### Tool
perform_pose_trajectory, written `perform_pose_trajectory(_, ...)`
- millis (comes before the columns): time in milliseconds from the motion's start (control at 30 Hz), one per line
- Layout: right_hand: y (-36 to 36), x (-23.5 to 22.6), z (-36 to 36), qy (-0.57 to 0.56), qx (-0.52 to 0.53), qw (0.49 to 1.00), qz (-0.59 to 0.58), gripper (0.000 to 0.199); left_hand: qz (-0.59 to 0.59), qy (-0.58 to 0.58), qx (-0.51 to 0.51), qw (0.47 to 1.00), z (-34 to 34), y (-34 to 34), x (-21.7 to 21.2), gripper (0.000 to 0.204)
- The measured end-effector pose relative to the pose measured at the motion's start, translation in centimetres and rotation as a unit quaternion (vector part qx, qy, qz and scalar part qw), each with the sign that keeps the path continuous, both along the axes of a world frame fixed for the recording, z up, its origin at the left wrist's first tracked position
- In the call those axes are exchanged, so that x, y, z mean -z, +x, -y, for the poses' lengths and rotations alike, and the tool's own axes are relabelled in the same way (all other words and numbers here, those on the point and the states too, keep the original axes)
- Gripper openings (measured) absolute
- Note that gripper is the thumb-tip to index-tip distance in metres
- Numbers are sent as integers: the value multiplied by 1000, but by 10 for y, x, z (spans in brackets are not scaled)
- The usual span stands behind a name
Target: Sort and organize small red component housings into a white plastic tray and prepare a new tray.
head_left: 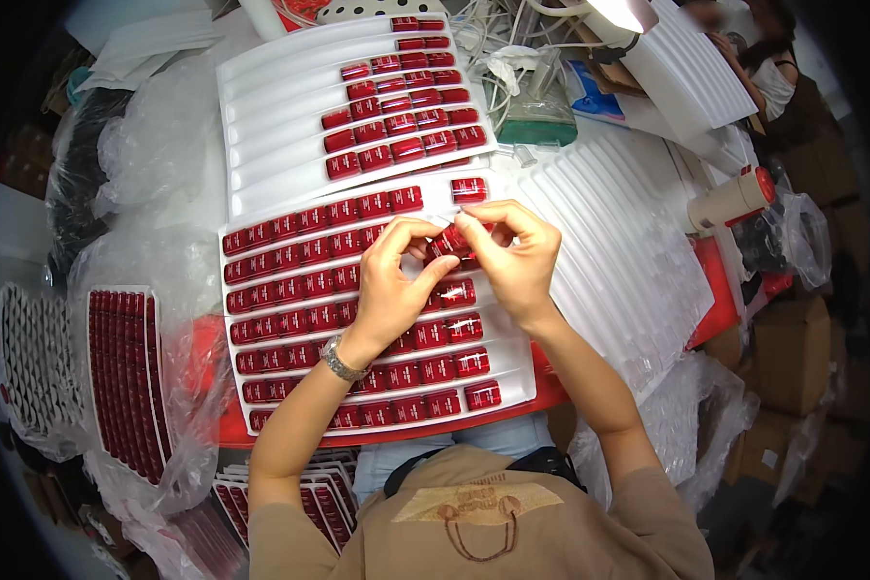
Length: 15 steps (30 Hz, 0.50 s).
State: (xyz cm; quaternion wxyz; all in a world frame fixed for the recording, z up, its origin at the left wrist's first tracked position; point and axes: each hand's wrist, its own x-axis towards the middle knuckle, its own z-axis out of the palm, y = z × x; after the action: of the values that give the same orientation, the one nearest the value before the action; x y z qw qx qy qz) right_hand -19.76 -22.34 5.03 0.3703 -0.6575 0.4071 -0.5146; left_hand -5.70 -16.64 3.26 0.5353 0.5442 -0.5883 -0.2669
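Piece [447,244]: above near tray [510,362], pinched by left hand [393,275], right hand [520,256] narrow at its upper end | I judge it light, stiff, slick — gloss may scuff | I'd grip its 2 sides — fingertips only

The red worktop [713,286] bears 1 near white tray [509,360] at frame centre, 1 far white tray [278,118] at upper centre and ribbed translucent plastic [611,246] right of centre.
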Motion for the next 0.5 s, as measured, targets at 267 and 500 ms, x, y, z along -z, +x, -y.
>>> perform_pose_trajectory(267,-57,-25,26,-33,-18,982,-186,29,290,-16,-46,956,24,39,-2,29)
perform_pose_trajectory(500,15,23,21,-177,-80,867,-459,28,225,7,-119,967,41,44,-2,28)
